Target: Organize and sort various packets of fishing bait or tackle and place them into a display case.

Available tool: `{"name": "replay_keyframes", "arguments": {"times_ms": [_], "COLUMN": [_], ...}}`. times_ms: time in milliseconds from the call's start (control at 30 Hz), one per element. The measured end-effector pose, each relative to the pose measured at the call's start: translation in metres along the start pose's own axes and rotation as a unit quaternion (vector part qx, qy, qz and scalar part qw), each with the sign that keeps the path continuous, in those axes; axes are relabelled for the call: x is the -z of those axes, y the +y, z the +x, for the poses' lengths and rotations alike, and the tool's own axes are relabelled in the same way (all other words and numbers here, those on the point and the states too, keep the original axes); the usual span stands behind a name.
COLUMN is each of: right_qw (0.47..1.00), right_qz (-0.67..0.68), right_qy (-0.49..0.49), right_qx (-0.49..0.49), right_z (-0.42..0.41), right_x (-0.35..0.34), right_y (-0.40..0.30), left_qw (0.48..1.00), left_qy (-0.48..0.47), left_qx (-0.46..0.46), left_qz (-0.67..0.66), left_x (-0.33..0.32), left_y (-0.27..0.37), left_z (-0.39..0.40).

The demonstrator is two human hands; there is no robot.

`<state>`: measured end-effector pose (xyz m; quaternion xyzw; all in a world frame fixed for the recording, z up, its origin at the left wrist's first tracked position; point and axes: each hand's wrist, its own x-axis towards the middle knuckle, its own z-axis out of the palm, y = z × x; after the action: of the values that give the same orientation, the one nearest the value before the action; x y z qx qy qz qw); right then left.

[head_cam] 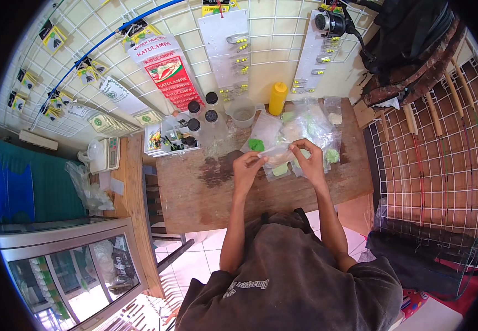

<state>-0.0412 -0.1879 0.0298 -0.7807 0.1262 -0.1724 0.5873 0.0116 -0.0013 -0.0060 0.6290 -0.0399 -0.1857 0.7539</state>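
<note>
Between my hands a clear plastic bag [278,156] with pale beige contents is stretched over the wooden table. My left hand [250,165] pinches its left top corner between thumb and fingers, and my right hand [308,159] pinches the right one. Beyond and around it lie several clear bags [305,122] with pale or green contents. A bright green lump [256,145] is just past my left hand. One small bag with light green contents [332,156] lies to the right of my right hand.
A yellow squeeze bottle [278,98] and a clear plastic measuring jug [243,116] stand at the wall. Left of them are black-capped bottles [211,117] and a white divided tray [172,138]. A digital scale [105,155] sits on the left shelf. A fishing reel [330,22] hangs at upper right.
</note>
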Motion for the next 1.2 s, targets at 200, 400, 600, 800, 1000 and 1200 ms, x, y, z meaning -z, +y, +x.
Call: {"name": "replay_keyframes", "arguments": {"times_ms": [200, 400, 600, 800, 1000, 1200], "right_qw": [0.993, 0.990, 0.995, 0.991, 0.980, 0.975], "right_qz": [0.118, 0.132, 0.090, 0.048, -0.114, -0.140], "right_qy": [-0.008, -0.027, -0.034, -0.100, -0.138, -0.160], "right_qx": [-0.031, -0.046, -0.039, -0.070, 0.091, 0.062], "right_z": [-0.001, -0.005, -0.001, -0.002, 0.006, 0.009], "right_x": [0.002, 0.000, 0.001, 0.010, 0.007, 0.007], "right_y": [0.020, -0.005, 0.006, -0.012, -0.055, -0.060], "left_qw": [0.997, 0.998, 0.998, 0.993, 0.971, 0.955], "left_qy": [0.024, 0.029, 0.018, 0.025, -0.044, -0.039], "left_qx": [-0.043, -0.062, -0.054, -0.109, -0.132, -0.170], "left_qz": [-0.064, -0.006, -0.004, 0.037, 0.193, 0.239], "left_x": [-0.004, -0.001, -0.006, -0.005, -0.013, -0.010], "left_y": [-0.001, 0.003, 0.014, 0.024, 0.050, 0.056], "left_z": [0.003, 0.002, 0.000, 0.002, -0.001, 0.004]}}
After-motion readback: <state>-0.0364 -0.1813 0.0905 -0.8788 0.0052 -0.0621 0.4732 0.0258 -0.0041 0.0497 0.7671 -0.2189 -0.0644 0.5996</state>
